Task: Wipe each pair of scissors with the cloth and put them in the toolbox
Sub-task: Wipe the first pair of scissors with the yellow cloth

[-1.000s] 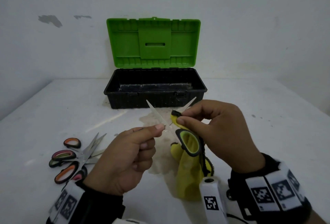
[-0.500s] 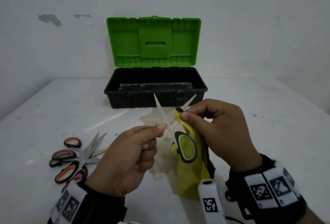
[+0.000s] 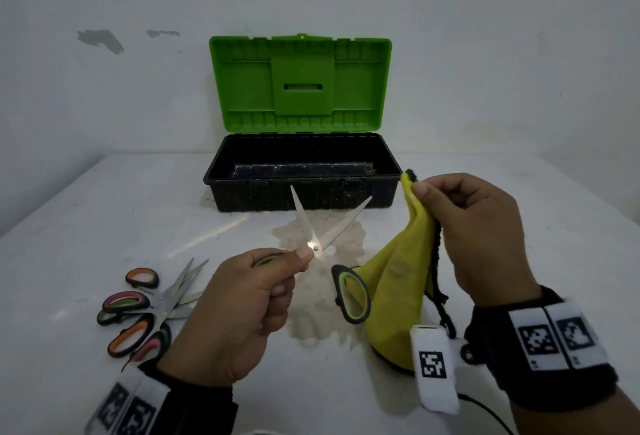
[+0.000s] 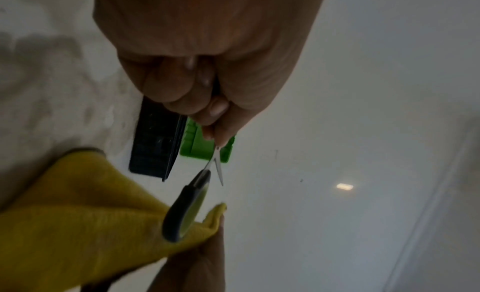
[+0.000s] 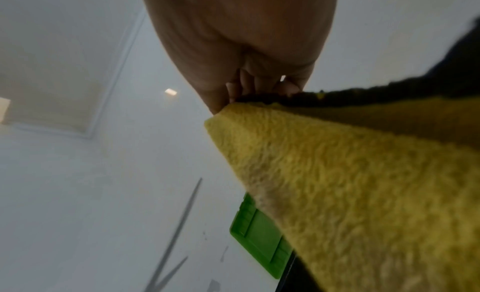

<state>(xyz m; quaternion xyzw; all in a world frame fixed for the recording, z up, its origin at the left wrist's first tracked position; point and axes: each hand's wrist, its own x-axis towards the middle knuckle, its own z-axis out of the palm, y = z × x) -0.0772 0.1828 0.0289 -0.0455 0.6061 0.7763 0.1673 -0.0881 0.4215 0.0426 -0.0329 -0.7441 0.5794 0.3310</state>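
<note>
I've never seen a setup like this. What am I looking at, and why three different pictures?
No machine here: a person works with bare hands, wearing cameras. The wide picture comes from a head camera; the other two look along each wrist. The left hand holds green-handled scissors with the blades spread. The right hand pinches a yellow cloth hanging apart from the blades. On the white table lie more scissors in a pile and an open toolbox with a green lid. The wrist bands carry printed square markers.
</note>
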